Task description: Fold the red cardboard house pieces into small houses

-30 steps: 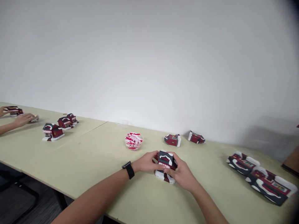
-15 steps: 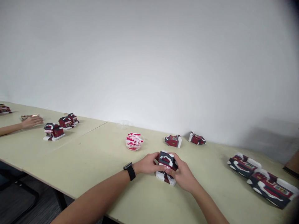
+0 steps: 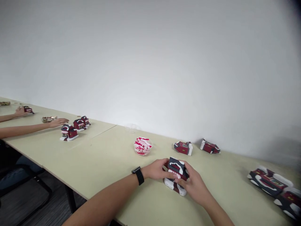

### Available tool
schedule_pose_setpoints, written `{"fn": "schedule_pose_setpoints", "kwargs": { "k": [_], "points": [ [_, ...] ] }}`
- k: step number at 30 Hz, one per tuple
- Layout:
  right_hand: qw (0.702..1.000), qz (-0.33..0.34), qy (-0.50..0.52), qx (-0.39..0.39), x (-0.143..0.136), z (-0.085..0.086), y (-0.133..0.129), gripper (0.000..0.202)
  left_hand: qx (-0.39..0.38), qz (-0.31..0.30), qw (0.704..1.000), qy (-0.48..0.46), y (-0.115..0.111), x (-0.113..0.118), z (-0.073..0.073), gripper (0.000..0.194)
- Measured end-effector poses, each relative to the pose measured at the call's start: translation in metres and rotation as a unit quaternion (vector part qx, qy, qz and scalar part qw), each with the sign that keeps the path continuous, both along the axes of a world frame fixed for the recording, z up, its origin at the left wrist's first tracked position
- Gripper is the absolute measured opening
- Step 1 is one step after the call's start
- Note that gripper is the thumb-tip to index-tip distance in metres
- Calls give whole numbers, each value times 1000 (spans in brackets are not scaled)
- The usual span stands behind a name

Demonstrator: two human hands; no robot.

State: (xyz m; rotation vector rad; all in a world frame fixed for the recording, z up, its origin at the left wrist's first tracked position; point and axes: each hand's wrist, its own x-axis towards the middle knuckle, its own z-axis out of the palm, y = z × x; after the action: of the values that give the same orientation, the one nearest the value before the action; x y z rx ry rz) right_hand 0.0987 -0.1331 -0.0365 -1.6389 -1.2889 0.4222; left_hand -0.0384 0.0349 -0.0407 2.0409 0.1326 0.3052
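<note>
A small model house (image 3: 176, 165), dark red with a dark grey roof and white snow trim, stands upright on its white base at the table's front. My left hand (image 3: 157, 169), below a black watch, grips its left side. From the other side my right hand (image 3: 194, 183) closes round it. Both thumbs press at the red-and-white striped awning on its front. Behind the hands sits a clear tub (image 3: 143, 146) of red-and-white striped pieces. Two more model houses lie on their sides near the wall, one closer (image 3: 183, 147) and one farther right (image 3: 210, 146).
At the right edge, more houses (image 3: 269, 180) lie tipped over. Several upright houses (image 3: 69, 132) stand to the left, near a co-worker's hand (image 3: 58, 122) and a clear tub (image 3: 49, 119). Another hand (image 3: 20, 111) touches a house farther off. A clear lid (image 3: 132, 127) lies by the wall.
My view has turned left, so things sit farther right in the picture and another hand shows at far left. My hands keep hold of the same house.
</note>
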Motion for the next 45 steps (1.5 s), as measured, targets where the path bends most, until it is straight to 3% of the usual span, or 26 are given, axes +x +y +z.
{"fn": "schedule_pose_setpoints", "kwargs": {
  "k": [8, 14, 20, 28, 32, 37, 42, 45],
  "points": [
    [997, 43, 63, -15, 0, 4, -5, 67, 25, 28, 999, 9, -3, 0, 2, 73],
    [997, 14, 70, -22, 4, -1, -1, 69, -13, 30, 999, -5, -7, 3, -2, 75],
    [998, 32, 57, -26, 8, 2, -2, 70, -28, 49, 998, -25, -6, 6, -7, 75],
    [995, 46, 90, -22, 2, 3, -4, 79, -82, 1, 996, -20, 4, 6, -4, 82],
    [995, 48, 81, -17, 2, 3, -3, 71, -79, 5, 996, -45, 0, 3, -3, 65],
    [996, 52, 75, -5, 2, 5, -3, 64, -125, 22, 992, -23, -6, 4, -2, 74],
    [998, 36, 55, -5, -2, 10, -4, 60, -139, 10, 989, -38, -12, 1, 8, 66],
    [998, 40, 51, -2, -5, 10, -5, 62, -146, -3, 989, -21, -8, 2, 7, 68]
  ]
}}
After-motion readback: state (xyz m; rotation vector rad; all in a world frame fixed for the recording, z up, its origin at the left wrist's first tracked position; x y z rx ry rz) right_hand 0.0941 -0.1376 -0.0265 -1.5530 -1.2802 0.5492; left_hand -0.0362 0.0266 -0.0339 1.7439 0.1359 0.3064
